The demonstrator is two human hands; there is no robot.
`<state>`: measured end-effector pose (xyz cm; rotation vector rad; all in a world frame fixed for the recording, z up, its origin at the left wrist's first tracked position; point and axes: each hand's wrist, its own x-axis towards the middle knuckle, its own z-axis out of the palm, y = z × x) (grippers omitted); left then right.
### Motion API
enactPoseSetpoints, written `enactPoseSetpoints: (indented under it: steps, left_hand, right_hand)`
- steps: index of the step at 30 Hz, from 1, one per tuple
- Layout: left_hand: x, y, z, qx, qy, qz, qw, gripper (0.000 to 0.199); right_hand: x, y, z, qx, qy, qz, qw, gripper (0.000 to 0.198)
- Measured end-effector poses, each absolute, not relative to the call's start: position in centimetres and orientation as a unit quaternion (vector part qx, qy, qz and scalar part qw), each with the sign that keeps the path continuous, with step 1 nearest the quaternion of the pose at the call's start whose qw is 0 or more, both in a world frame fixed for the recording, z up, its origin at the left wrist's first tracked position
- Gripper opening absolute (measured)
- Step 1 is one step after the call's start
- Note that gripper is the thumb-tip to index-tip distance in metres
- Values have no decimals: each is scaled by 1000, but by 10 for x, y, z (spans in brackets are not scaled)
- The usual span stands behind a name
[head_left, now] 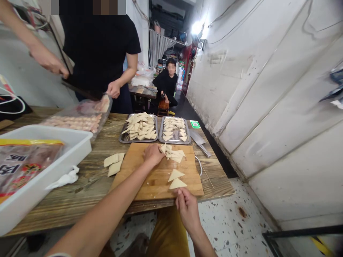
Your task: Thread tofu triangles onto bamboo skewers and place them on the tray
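Over the far left part of the wooden cutting board (pixel 158 182), my left hand (pixel 154 154) is closed on a pale tofu-sheet triangle (pixel 163 147). More loose triangles (pixel 176 155) lie just right of it. At the board's near edge my right hand (pixel 187 204) pinches the near end of a skewer with two tofu triangles (pixel 177 184) in line on it. The stick itself is mostly hidden. Behind the board, one metal tray (pixel 124 139) holds a heap of cut triangles, while another metal tray (pixel 189 137) holds triangles in rows.
A cleaver (pixel 200 142) and a bare skewer stick (pixel 208 176) lie right of the board. Uncut tofu pieces (pixel 115 167) lie left of it, near a white bin (pixel 88 141) with packaged meat. Across the table, a person in black (pixel 99 50) handles a bag of meat (pixel 80 117).
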<state>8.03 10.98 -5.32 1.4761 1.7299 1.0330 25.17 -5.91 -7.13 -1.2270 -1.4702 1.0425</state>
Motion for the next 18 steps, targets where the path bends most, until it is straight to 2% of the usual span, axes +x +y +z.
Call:
enactPoseSetpoints:
  steps: [3, 6, 11, 15, 18]
  left_hand:
    - [80, 105, -58, 567, 665, 399, 278, 21]
    - [80, 107, -59, 573, 651, 403, 292, 28]
    - [85, 115, -50, 540, 651, 425, 323, 29]
    - [81, 95, -39, 505, 624, 440, 402, 35]
    - [69, 67, -34, 436, 543, 453, 557, 32]
  right_hand:
    - [254, -60, -72, -504, -599, 414, 465, 37]
    - [253, -61, -73, -508, -600, 409, 463, 37]
    - [250, -64, -72, -510, -595, 418, 458, 38]
    - [253, -67, -67, -509, -592, 425, 458, 38]
    - [254, -72, -64, -503, -594, 440, 448, 38]
